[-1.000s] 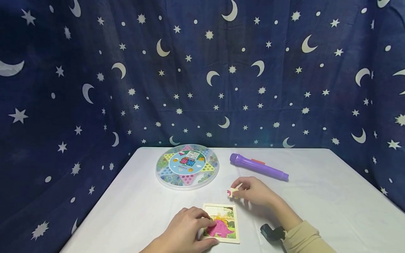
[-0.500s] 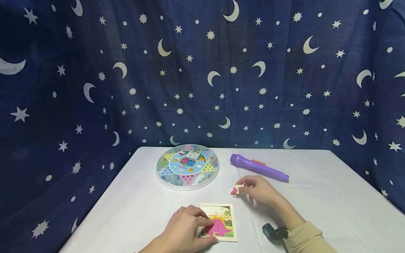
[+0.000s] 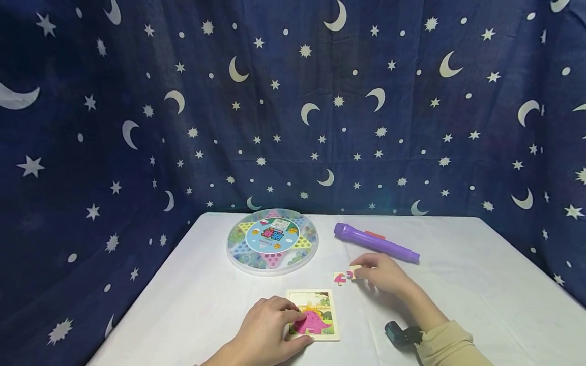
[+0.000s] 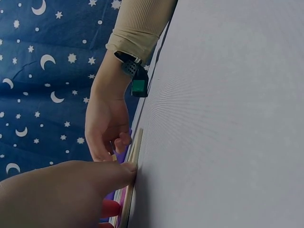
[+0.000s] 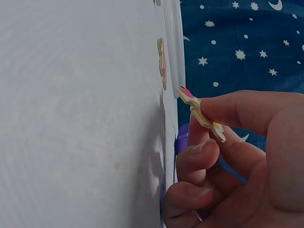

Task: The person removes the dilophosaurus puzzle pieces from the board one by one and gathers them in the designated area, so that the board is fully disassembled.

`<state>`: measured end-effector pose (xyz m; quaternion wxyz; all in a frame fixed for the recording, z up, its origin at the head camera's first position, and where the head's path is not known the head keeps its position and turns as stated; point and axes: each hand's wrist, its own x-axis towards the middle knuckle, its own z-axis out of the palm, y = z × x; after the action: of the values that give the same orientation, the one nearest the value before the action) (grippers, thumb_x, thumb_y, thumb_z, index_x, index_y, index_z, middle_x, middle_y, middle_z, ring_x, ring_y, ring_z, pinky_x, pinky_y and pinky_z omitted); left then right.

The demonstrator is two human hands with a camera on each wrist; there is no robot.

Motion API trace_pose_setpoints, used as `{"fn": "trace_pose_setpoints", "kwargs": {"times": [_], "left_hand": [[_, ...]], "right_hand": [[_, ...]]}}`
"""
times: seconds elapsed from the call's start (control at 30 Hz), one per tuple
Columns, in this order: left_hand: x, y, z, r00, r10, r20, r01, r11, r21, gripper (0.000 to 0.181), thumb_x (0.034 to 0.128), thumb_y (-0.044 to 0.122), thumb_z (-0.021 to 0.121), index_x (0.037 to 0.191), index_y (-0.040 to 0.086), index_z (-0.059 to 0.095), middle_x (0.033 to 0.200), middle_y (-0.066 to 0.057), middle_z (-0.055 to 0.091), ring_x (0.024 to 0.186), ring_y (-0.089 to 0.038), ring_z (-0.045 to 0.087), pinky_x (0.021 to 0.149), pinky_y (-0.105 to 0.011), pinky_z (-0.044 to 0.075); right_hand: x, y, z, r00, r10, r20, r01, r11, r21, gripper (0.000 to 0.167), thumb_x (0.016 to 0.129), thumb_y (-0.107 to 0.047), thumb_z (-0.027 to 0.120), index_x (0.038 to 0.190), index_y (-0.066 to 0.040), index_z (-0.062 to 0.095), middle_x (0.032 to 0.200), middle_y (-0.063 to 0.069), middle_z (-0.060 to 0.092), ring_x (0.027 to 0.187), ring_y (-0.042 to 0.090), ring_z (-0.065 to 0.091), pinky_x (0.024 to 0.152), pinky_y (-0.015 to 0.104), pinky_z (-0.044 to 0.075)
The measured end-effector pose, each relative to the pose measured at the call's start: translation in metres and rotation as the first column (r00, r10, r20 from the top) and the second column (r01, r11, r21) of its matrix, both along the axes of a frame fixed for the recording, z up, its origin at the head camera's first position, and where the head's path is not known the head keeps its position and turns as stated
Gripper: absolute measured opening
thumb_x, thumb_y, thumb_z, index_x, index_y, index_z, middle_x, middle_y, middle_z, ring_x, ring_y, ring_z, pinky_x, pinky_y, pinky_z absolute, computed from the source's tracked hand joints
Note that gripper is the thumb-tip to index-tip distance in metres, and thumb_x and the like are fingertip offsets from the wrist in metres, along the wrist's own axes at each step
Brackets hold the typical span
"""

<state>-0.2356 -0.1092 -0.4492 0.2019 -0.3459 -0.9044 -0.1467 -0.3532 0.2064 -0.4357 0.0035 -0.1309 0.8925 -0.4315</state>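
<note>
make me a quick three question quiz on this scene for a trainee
1. Fill the gap: in the head view, the purple microphone lies to the ____ of the round game box.
2. Which thing does the left hand touch?
a) the microphone
b) the framed puzzle
c) the game box
3. True or false: while the right hand pinches a puzzle piece, another piece lies on the table.

Key:
1. right
2. b
3. true
</note>
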Motion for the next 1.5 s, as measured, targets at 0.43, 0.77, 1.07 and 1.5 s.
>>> {"fn": "trace_pose_setpoints", "kwargs": {"times": [0.43, 0.77, 1.07, 1.5], "left_hand": [[-0.003, -0.003, 0.001, 0.999, 0.026, 0.023, -0.026, 1.0, 0.016, 0.035, 0.0887, 0.052, 0.076, 0.103, 0.021, 0.082, 0.104, 0.01, 0.072, 0.099, -0.009, 0.067, 0.085, -0.036, 0.056], [-0.017, -0.007, -0.002, 0.998, 0.063, 0.019, -0.065, 0.99, 0.128, 0.034, 0.0909, 0.049, 0.075, 0.108, 0.019, 0.079, 0.106, 0.01, 0.071, 0.102, -0.011, 0.065, 0.085, -0.039, 0.057], [-0.027, -0.012, -0.015, 0.973, 0.178, 0.149, -0.192, 0.978, 0.086, 0.07, 0.0941, 0.066, 0.06, 0.133, 0.009, 0.067, 0.138, -0.007, 0.063, 0.133, -0.029, 0.054, 0.107, -0.053, 0.045], [-0.026, -0.015, -0.011, 0.941, 0.182, 0.287, -0.218, 0.971, 0.099, 0.072, 0.091, 0.065, 0.064, 0.133, 0.008, 0.067, 0.139, -0.009, 0.062, 0.136, -0.033, 0.05, 0.115, -0.053, 0.036]], "right_hand": [[0.002, 0.004, -0.001, 0.997, -0.061, -0.041, 0.063, 0.996, 0.069, 0.019, 0.082, -0.015, 0.077, 0.1, -0.01, 0.075, 0.073, 0.001, 0.063, 0.057, 0.017, 0.055, 0.052, 0.032, 0.046], [0.0, 0.008, 0.003, 0.995, -0.048, -0.091, 0.063, 0.985, 0.16, 0.014, 0.083, -0.018, 0.079, 0.096, -0.013, 0.076, 0.081, 0.0, 0.064, 0.075, 0.018, 0.055, 0.066, 0.035, 0.048], [0.001, 0.01, 0.001, 0.997, -0.009, -0.079, 0.027, 0.974, 0.224, 0.021, 0.081, -0.026, 0.086, 0.098, -0.018, 0.076, 0.085, -0.001, 0.062, 0.082, 0.019, 0.054, 0.07, 0.035, 0.048], [-0.001, 0.012, 0.004, 0.994, 0.041, -0.106, -0.018, 0.978, 0.208, 0.024, 0.084, -0.028, 0.085, 0.102, -0.015, 0.075, 0.1, 0.001, 0.072, 0.101, 0.028, 0.066, 0.094, 0.055, 0.051]]}}
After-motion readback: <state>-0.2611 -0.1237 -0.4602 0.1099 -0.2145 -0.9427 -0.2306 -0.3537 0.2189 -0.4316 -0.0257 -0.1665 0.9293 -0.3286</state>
